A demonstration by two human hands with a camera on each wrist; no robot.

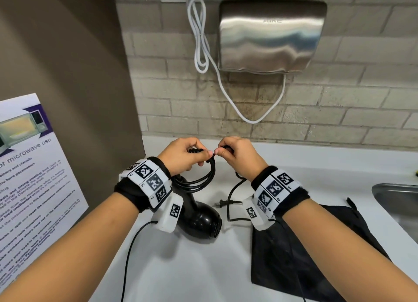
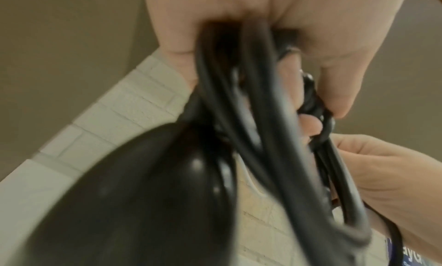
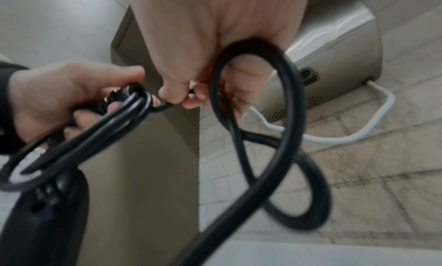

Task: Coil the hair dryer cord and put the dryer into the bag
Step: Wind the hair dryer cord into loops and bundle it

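While both hands' fingers [image 1: 204, 153] curl round the cord [image 1: 199, 179], the bag [image 1: 316, 252] lies flat beside the dryer [image 1: 199, 218].

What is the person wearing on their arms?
Both forearms are bare, with no sleeves. Each wrist has a black fuzzy band wrapped with white square tiles printed with black-and-white checker-like codes. A small white box with another code hangs under each wrist, and a thin black cable trails from it.
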